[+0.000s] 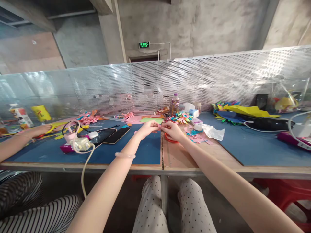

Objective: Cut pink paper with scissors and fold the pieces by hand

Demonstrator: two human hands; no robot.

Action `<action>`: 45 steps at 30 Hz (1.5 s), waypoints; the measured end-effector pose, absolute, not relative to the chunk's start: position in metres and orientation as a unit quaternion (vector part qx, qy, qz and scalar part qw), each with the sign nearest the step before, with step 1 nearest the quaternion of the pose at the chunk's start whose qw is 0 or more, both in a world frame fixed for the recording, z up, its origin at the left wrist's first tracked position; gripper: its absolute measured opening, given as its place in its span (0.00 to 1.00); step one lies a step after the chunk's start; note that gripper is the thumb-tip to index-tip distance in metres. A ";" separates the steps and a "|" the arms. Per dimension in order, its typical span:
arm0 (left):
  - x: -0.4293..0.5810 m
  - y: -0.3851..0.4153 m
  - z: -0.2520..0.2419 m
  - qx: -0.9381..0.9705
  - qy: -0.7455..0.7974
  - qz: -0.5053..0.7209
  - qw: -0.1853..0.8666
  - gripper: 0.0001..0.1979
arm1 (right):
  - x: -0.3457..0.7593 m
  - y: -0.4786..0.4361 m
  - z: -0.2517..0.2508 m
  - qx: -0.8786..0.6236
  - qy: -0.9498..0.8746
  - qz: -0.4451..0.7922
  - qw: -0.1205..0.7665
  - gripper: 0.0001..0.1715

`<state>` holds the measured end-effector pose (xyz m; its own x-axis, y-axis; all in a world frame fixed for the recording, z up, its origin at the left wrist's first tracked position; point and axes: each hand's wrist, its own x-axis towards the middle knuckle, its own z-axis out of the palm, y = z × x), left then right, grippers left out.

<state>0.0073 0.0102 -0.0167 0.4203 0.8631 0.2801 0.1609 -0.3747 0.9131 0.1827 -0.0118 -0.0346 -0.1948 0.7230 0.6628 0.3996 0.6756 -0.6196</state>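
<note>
Concrete wall bears a green EXIT sign [144, 45]; left hand [148, 127] and right hand [173, 130] pinch pink paper [159, 128].

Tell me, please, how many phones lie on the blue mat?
2. One phone lies beside the white plug; the other phone lies right of it, toward the left hand. Paper scraps may hide more.

I record one small pink paper piece [159, 128], pinched at either end between the fingertips of the left hand [148, 128] and the right hand [173, 131]. It sits just above the desk [145, 152], near the middle seam. The fingers cover most of it, so I cannot tell its shape or folds.
</note>
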 end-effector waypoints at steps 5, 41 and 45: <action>0.007 0.006 -0.015 0.707 0.394 0.417 0.412 0.17 | 0.182 -0.005 -0.040 -0.388 -0.746 0.061 0.538 0.13; 0.011 0.000 -0.012 0.761 0.368 0.306 0.438 0.18 | 0.191 -0.006 -0.034 -0.370 -0.746 0.226 0.506 0.14; 0.012 0.000 -0.012 0.759 0.360 0.310 0.446 0.19 | 0.191 -0.006 -0.034 -0.383 -0.739 0.208 0.514 0.11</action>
